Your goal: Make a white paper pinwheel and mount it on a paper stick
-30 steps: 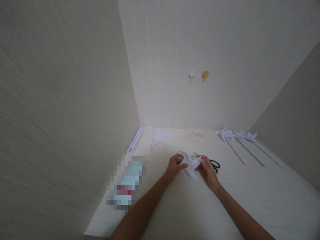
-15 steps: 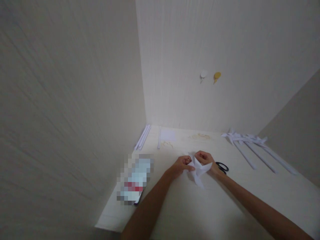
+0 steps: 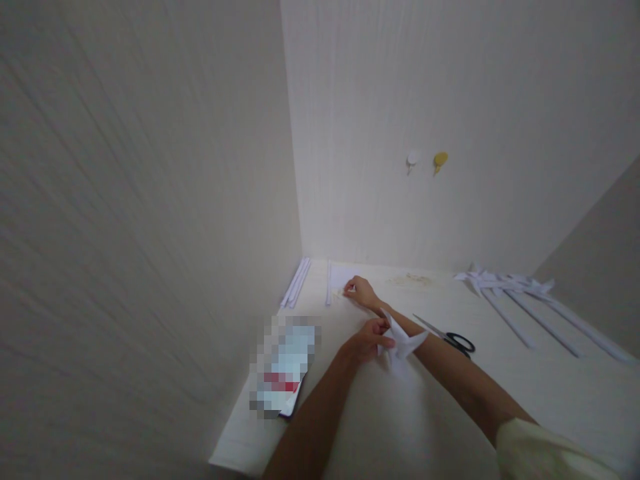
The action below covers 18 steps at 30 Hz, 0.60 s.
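Note:
My left hand is closed on a white paper pinwheel, pinching it near its middle above the table. My right hand reaches across past it to the back left, fingers pinched together over small, thin yellowish pieces. Whether anything is between those fingertips is hidden. A square white sheet of paper lies just behind the right hand, with a single white paper stick along its left side. Under the right forearm lies a pair of black-handled scissors, blades pointing left.
Several white paper sticks lie at the left wall. More thin yellowish pieces are scattered at the back. Finished-looking pinwheels on sticks lie at the right. A pixelated, phone-like slab rests at the front left. Two hooks hang on the wall.
My right hand has left the pinwheel and moved left and away to the small yellowish pieces. The left hand still holds the pinwheel. The scissors show more fully; the view has shifted slightly.

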Motion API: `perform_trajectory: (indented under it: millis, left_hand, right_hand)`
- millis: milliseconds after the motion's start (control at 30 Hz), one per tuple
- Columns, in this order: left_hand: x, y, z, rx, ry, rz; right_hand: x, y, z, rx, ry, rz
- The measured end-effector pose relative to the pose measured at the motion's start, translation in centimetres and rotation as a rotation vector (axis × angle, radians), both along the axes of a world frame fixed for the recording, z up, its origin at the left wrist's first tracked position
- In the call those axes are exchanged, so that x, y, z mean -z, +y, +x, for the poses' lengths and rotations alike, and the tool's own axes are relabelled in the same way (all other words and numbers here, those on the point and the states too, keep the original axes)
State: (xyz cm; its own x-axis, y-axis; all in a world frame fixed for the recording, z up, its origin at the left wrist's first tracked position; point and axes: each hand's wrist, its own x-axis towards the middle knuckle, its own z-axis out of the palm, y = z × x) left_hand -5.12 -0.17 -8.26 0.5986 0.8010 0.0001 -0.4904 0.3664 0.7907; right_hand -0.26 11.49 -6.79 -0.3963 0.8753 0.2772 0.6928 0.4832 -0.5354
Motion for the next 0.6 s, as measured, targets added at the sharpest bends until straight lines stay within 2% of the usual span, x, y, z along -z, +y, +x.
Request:
perform_trajectory:
  millis: [133,300,467,600]
  left_hand:
    - [0.0,0.1,-0.3,-0.020,-0.012,-0.008]
    - [-0.1,0.1,-0.3,-0.010,-0.009,-0.003]
    - [0.2,0.2,0.0,0.010,0.004,0.010]
    - [0.3,0.2,0.2,0.049,0.024,0.020]
  right_hand:
    - [0.7,-0.1,-0.5,0.032,-0.134,-0.015]
    - [0.4,-0.9,-0.7,0.077,-0.230,-0.008]
    - [-0.2,-2.0,-0.6,0.077,-0.245,0.027]
    - [-0.3,-2.8,0.1,0.068,-0.168,0.054]
